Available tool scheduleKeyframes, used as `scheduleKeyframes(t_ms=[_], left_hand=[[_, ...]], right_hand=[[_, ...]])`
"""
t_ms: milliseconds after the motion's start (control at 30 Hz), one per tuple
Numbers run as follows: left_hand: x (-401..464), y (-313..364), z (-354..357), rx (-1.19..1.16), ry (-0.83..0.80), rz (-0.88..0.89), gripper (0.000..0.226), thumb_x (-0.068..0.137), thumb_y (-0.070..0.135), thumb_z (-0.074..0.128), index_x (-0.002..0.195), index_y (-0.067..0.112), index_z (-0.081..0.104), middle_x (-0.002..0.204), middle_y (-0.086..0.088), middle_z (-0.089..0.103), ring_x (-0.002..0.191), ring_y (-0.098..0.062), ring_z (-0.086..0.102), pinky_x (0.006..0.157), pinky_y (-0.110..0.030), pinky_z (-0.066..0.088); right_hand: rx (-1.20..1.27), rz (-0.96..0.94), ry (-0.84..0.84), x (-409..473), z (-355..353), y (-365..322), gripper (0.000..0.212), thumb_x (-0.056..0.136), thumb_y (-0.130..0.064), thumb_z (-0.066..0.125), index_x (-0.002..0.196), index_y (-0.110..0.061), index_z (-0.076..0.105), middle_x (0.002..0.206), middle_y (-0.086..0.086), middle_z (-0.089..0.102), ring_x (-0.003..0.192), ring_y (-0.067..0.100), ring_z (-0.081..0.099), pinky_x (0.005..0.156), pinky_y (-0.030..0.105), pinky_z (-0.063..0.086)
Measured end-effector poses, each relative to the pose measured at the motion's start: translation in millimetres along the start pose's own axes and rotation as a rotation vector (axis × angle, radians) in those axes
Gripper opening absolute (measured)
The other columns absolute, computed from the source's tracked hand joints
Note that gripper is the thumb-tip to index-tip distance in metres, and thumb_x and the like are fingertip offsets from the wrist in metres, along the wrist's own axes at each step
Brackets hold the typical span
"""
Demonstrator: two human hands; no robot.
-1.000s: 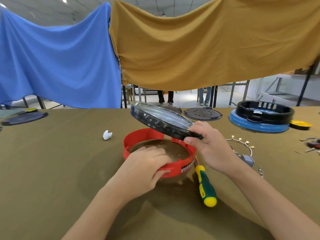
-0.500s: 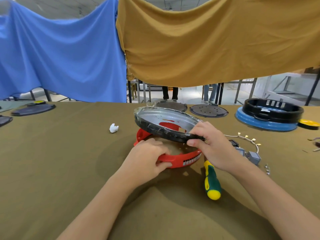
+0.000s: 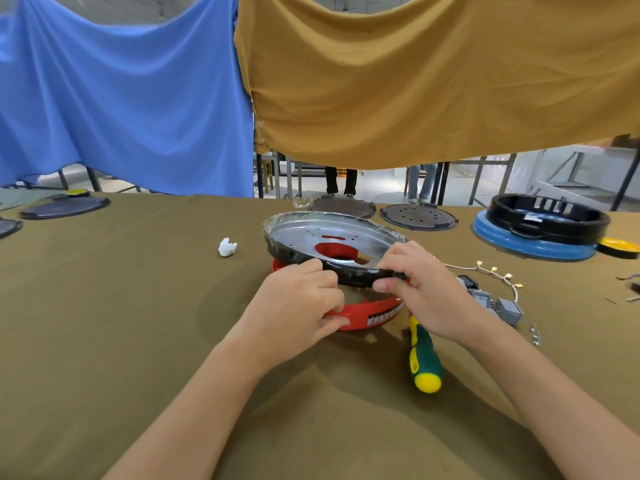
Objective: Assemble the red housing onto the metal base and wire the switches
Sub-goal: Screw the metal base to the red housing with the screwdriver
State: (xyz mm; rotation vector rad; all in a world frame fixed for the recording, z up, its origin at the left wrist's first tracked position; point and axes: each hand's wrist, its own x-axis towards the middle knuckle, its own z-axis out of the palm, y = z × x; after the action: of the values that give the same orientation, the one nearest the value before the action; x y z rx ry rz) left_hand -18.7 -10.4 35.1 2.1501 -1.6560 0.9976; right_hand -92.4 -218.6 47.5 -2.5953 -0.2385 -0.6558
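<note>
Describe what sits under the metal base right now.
The red housing lies beneath the tilted metal base, its red showing through the base's central opening. Both hands and the base cover most of its rim and interior.

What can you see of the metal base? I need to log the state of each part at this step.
The metal base is a round, shallow, silvery pan with a dark outer rim, small holes and larger cutouts through which red shows. It is tilted, near edge lifted, over the red housing on the table. The right hand pinches its near rim; the left hand touches that rim while gripping the housing.
</note>
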Motion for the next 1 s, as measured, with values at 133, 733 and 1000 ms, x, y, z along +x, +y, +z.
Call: scheduleKeyframes(t_ms=[133,733,1000], left_hand=[[0.1,0.9,0.6,0.012,0.003,0.001,0.026,0.068,0.032,0.091,0.061,0.018,0.071,0.061,0.008,0.057,0.059,-0.015,0.053,0.051,-0.023,0.043],[0.1,-1.6,4.7,0.052,0.019,0.033,0.024,0.071,0.034,0.090,0.060,0.020,0.073,0.058,0.009,0.058,0.056,-0.013,0.053,0.050,-0.024,0.043],[0.0,-1.0,3.6,0.038,0.024,0.017,0.026,0.070,0.035,0.090,0.059,0.019,0.072,0.057,0.009,0.057,0.056,-0.015,0.052,0.047,-0.028,0.047]], right_hand=[[-0.032,-0.011,-0.032,-0.3,0.6,2.1,0.006,0.093,-0.018,0.064,0.090,-0.017,0.069,0.090,-0.011,0.053,0.093,0.009,0.041,0.082,0.021,0.032],[-0.108,-0.057,-0.073,-0.7,3.7,2.8,0.005,0.094,-0.020,0.063,0.093,-0.022,0.068,0.090,-0.019,0.048,0.091,0.004,0.037,0.082,0.019,0.029],[-0.158,-0.108,-0.065,-1.8,5.3,1.0,0.006,0.093,-0.020,0.064,0.096,-0.019,0.070,0.088,-0.025,0.043,0.091,0.004,0.035,0.084,0.026,0.029]])
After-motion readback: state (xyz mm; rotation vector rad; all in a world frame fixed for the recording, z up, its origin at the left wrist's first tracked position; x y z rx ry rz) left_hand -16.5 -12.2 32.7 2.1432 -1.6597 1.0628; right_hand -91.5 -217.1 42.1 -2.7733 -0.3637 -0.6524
